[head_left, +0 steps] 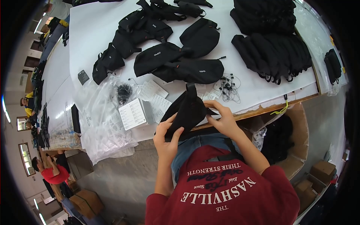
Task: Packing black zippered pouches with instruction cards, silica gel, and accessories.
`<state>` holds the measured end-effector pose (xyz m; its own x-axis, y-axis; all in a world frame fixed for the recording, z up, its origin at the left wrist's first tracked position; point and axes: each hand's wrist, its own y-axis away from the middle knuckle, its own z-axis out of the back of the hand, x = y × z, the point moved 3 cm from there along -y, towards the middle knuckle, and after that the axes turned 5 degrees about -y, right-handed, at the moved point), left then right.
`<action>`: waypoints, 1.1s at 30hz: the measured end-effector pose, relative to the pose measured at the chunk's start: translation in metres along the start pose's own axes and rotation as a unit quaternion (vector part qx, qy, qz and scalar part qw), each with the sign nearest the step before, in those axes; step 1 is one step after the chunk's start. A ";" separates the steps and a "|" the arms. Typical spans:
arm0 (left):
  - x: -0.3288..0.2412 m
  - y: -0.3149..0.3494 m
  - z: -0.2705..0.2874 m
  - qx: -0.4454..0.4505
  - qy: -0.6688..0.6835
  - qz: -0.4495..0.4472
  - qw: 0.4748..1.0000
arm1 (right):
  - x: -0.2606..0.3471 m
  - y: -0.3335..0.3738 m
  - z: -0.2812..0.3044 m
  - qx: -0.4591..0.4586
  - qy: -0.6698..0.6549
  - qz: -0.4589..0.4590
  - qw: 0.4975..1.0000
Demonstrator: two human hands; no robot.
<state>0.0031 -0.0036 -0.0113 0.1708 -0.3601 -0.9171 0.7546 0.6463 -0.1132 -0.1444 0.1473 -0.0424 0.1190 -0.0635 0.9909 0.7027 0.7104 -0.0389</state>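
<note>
Between both hands [165,135] [224,118], a pouch [188,114], probably.

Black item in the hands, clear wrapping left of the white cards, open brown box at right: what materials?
Black item: probably fabric, matte; soft folds, little shine, weave too small to see.
Clear wrapping: thin plastic film, glossy; see-through, crinkled highlights.
Open brown box: likely cardboard, matte; plain tan walls.

Head-worn fisheye view, facing down, near the hands [165,139]
</note>
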 end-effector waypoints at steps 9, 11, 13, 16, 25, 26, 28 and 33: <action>0.003 -0.001 0.022 0.001 -0.095 0.001 0.995 | -0.019 -0.008 0.045 -0.046 -0.347 -0.163 0.922; 0.007 0.000 0.026 0.023 -0.126 0.019 0.992 | 0.004 -0.009 0.054 -0.038 -0.337 -0.187 0.922; 0.009 0.001 0.028 0.047 -0.156 0.037 0.986 | 0.011 -0.010 0.069 -0.040 -0.309 -0.114 0.943; 0.008 0.001 0.029 0.080 -0.228 0.019 0.970 | 0.012 -0.008 0.085 -0.157 -0.321 -0.079 0.931; 0.001 -0.003 0.010 0.224 -0.165 -0.030 0.960 | -0.027 -0.038 -0.010 -0.110 -0.611 -0.342 0.705; 0.002 -0.004 0.010 0.226 -0.166 -0.029 0.959 | -0.028 -0.035 -0.016 -0.092 -0.590 -0.351 0.721; 0.000 -0.003 0.011 0.232 -0.169 -0.021 0.958 | -0.035 -0.031 -0.021 -0.072 -0.571 -0.358 0.735; 0.000 -0.002 0.011 0.243 -0.170 -0.019 0.955 | -0.054 -0.026 -0.020 0.081 -0.657 -0.271 0.699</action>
<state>0.0083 -0.0123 -0.0074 0.2703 -0.6282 -0.7296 0.9552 0.2699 0.1214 -0.1550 0.1187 -0.0973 -0.9556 0.2681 0.1224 0.2931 0.9083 0.2986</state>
